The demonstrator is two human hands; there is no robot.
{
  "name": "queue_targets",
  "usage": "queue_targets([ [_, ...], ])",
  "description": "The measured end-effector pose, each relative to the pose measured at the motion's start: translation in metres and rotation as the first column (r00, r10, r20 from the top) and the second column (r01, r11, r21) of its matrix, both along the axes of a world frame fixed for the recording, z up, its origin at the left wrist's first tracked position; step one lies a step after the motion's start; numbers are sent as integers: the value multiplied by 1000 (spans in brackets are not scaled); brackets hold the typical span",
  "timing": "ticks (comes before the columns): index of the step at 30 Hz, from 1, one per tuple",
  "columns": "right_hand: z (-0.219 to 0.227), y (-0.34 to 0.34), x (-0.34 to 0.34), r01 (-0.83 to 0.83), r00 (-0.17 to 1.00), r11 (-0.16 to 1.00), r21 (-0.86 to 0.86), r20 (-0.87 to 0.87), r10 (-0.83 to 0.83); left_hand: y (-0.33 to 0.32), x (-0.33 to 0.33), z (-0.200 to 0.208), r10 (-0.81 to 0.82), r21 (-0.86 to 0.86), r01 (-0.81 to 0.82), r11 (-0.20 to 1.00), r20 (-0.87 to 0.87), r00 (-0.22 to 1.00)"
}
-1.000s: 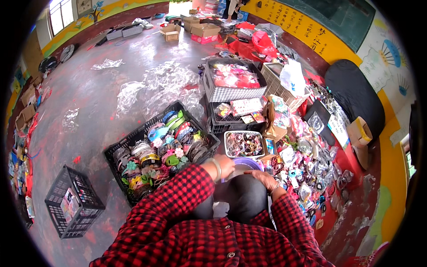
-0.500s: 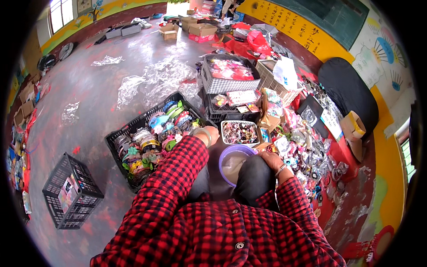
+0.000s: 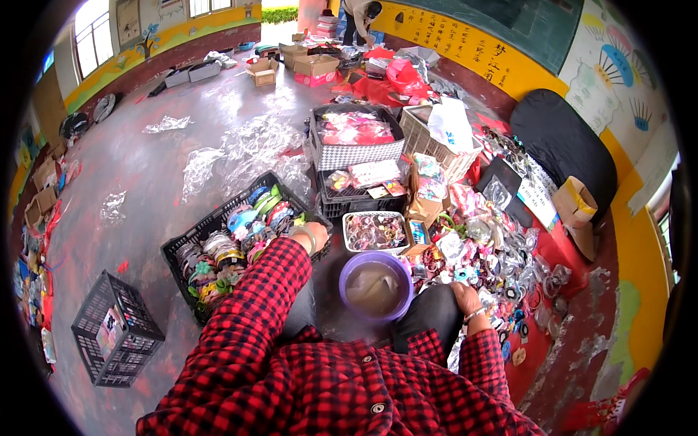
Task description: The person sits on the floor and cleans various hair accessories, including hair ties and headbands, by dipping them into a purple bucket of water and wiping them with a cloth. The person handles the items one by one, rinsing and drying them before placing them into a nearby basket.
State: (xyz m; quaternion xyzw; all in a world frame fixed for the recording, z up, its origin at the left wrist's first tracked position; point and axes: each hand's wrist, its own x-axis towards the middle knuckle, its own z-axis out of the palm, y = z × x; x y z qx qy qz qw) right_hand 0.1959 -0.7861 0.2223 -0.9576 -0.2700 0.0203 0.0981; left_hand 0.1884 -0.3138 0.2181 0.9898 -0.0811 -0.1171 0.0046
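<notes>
My left hand (image 3: 311, 237) is at the right-hand corner of a black plastic crate (image 3: 177, 274), touching or just above its rim. Its fingers are mostly hidden, so I cannot tell whether they hold anything. Rows of colourful headbands (image 3: 220, 245) fill the crate, some with flowers and bows. My right hand (image 3: 466, 299) lies on my right knee, with nothing seen in it. Between my knees stands a purple bucket (image 3: 345, 299) with cloudy liquid inside. Just beyond it is a white basket (image 3: 347, 240) of small, dark and reddish hair accessories.
Stacked crates with packaged goods, topped by a checked bin (image 3: 356, 154), stand ahead. Loose accessories (image 3: 502, 269) spread over red cloth at right. Another black crate (image 3: 120, 349) is on the floor at left. Plastic wrap (image 3: 254, 145) lies farther off. A person (image 3: 358, 18) bends at the back.
My view has tilted up a little and turned to the right. My left hand has drawn slightly back along the crate's corner. My right hand has shifted outward on my knee.
</notes>
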Motion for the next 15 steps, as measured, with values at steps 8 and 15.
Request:
queue_targets([
  [8,-3,-48,-18,173,984,872,458,-126,-129,-41,49,-28,-167,172,186,968,-119,979],
  [15,20,-80,-49,504,858,600,621,-440,-265,-112,68,3,0,3,0,1000,-76,997],
])
